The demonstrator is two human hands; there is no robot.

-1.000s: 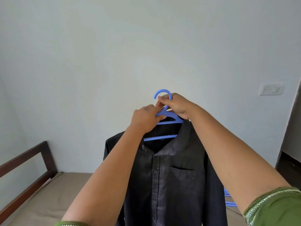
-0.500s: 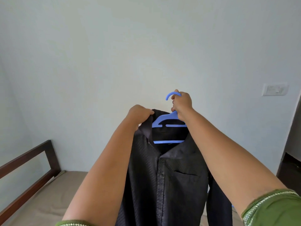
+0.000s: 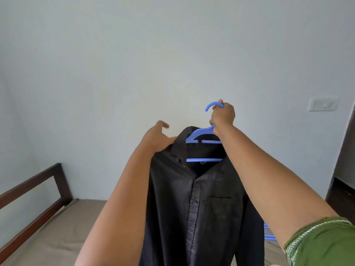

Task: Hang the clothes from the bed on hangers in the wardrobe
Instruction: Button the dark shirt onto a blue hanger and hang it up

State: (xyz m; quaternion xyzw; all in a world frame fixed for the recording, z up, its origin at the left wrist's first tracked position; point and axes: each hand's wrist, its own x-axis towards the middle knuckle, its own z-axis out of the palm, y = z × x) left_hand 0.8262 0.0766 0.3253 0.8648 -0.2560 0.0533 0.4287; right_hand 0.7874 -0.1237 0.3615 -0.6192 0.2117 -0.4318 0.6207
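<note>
Spread and blurred, the left hand (image 3: pixel 157 138) touched the black shirt (image 3: pixel 199 208) at its left shoulder. That shirt hung lengthwise downward above the bed (image 3: pixel 57 227), collar up, on a blue hanger (image 3: pixel 199 134) whose neck the right hand (image 3: pixel 222 116) gripped, hook pointing left.

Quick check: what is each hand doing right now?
Left hand: open, fingers straight, resting against the black shirt at its shoulder.
Right hand: gripping the blue hanger at the hook's neck.

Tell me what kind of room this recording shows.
Most likely a bedroom: a dark wooden bed frame with a tan mattress stands against a plain pale wall, and a black button-up shirt hangs on a blue plastic hanger.
</note>
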